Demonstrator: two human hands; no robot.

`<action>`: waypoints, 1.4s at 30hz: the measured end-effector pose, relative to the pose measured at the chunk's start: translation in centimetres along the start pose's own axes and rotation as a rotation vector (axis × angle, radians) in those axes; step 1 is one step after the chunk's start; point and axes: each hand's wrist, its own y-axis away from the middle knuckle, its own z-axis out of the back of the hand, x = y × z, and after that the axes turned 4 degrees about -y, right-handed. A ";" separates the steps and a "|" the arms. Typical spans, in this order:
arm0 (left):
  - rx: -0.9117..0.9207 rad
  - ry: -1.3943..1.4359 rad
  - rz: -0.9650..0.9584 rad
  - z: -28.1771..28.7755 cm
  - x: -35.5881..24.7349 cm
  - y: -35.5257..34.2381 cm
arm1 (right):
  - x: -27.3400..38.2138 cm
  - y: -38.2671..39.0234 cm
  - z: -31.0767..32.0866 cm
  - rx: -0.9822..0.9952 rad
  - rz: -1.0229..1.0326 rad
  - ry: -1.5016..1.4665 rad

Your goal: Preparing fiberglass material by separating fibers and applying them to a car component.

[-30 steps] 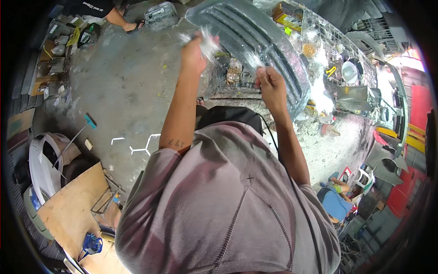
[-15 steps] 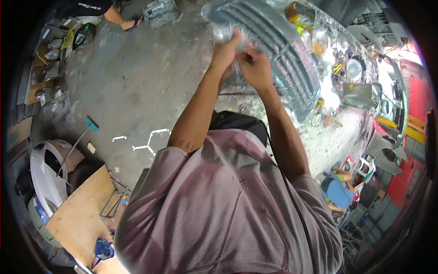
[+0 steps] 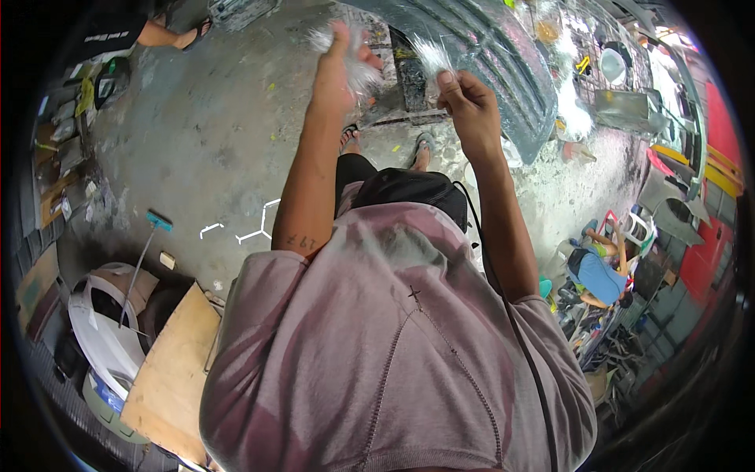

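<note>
My left hand [image 3: 336, 75] is raised over the floor, slightly blurred, with a tuft of white glass-fibre strands [image 3: 363, 77] spreading from its palm and fingers. To its right, my right hand [image 3: 473, 110] pinches a smaller tuft of the same white strands [image 3: 431, 53] between thumb and fingers; the strands fan upward. The two hands are apart, a gap of bare floor and dark frame between them. Just beyond my right hand lies a large grey ribbed panel [image 3: 503, 75] with a shiny, curved surface.
A dark stand [image 3: 410, 79] shows beside the panel. On the right are a white round container [image 3: 613, 64] and a crouching person in blue [image 3: 599, 275]. Another person's leg [image 3: 169, 38] is at upper left. A teal-headed broom [image 3: 159, 220] leans near a plywood sheet [image 3: 173, 377] at lower left.
My hands were close together at the fibre bunch; now they are apart, the left moved left, the right slightly right, each with strands. The view has shifted, bringing my feet into sight.
</note>
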 end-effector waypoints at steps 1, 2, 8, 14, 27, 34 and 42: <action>-0.039 -0.107 0.027 -1.0 0.5 0.8 | 0.2 -0.3 0.0 0.017 0.020 -0.022; -0.005 -0.172 0.026 -1.7 0.8 1.6 | 0.3 -0.5 0.0 0.009 0.006 -0.021; 0.248 -0.338 0.040 -3.5 0.8 2.2 | 0.7 -2.0 -0.4 0.066 -0.037 -0.027; 0.181 -0.296 0.066 -4.6 1.0 1.0 | 0.4 -2.2 0.1 0.037 -0.125 -0.078; 0.153 -0.172 0.082 -5.2 2.0 -0.1 | -0.6 -2.6 0.3 -0.276 0.001 -0.240; 0.160 -0.148 0.016 -2.1 1.1 -1.7 | -0.1 -1.7 1.5 -0.179 -0.080 -0.403; -0.051 -0.274 0.128 -6.5 4.5 -1.0 | -2.0 -2.4 -3.1 -0.223 0.102 0.092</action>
